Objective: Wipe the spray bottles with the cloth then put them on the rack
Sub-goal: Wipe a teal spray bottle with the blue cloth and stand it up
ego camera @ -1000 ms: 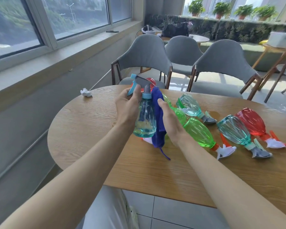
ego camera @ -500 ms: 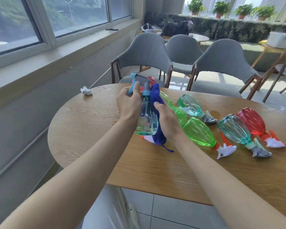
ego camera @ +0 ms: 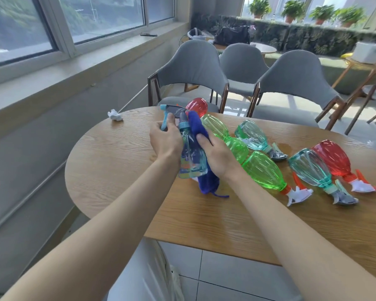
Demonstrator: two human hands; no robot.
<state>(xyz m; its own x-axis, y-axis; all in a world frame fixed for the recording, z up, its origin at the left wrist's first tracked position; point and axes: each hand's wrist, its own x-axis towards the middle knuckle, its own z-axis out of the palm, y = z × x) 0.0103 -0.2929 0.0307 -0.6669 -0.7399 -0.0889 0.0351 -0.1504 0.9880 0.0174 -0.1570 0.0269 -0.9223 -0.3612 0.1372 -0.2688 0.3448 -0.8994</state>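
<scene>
Wooden table [ego camera: 117,170] spans mid-frame, and left of centre I see the left hand [ego camera: 165,143] curled round a pale blue spray bottle [ego camera: 193,159] (held upright). Beside it the right hand [ego camera: 220,158] grips the blue cloth [ego camera: 196,127] against its side; a green bottle [ego camera: 263,170] lies further right.

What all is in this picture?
spray bottle: one, pale blue, roughly upright in the hands
cloth: one, dark blue, pressed against that bottle
teal bottles: two, lying on the table
red bottles: two, one behind the hands, one far right
green bottles: two or three, overlapping, lying mid-table
tissue: one, white, crumpled, table's far-left edge
table: one, wooden, round-edged
chairs: three, grey, behind the table
left hand: grips the bottle's neck
right hand: holds the cloth
</scene>
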